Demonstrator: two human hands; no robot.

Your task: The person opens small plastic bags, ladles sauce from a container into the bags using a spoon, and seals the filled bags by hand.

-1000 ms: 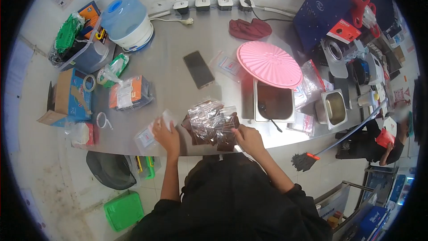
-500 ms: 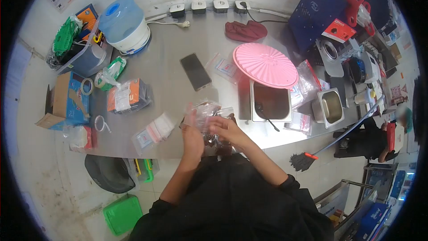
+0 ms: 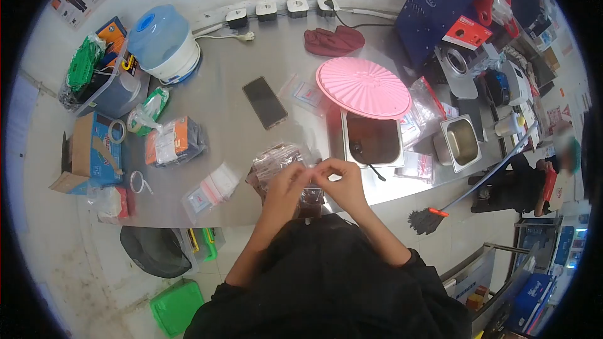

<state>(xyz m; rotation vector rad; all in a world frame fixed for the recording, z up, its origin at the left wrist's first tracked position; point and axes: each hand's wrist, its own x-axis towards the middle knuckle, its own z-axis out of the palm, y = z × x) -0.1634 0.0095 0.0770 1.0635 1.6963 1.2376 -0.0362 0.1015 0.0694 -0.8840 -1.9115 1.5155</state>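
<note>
My left hand (image 3: 286,189) and my right hand (image 3: 344,183) meet at the fingertips near the table's front edge. Both are closed in a pinch on the edge of a clear plastic bag (image 3: 305,156), mostly hidden behind the fingers. Beneath them lies a pile of clear packets with dark brown contents (image 3: 267,162), partly covered by my hands. To the right stands a steel container (image 3: 402,144) of reddish-brown material with a dark-handled spoon (image 3: 375,171) in it. A pink ribbed lid (image 3: 364,86) rests over its back edge.
Left of my hands lie small zip bags (image 3: 213,189); a phone (image 3: 265,102) is behind. An orange-and-black pack (image 3: 174,142) and a blue carton (image 3: 100,150) stand left. At right are a second steel container (image 3: 460,144) and a mop (image 3: 430,220). A person (image 3: 518,182) stands farther right.
My right hand has come up to meet my left, and their fingertips now pinch together. The clear bag that stood up in my left hand is now largely covered. The view has shifted slightly.
</note>
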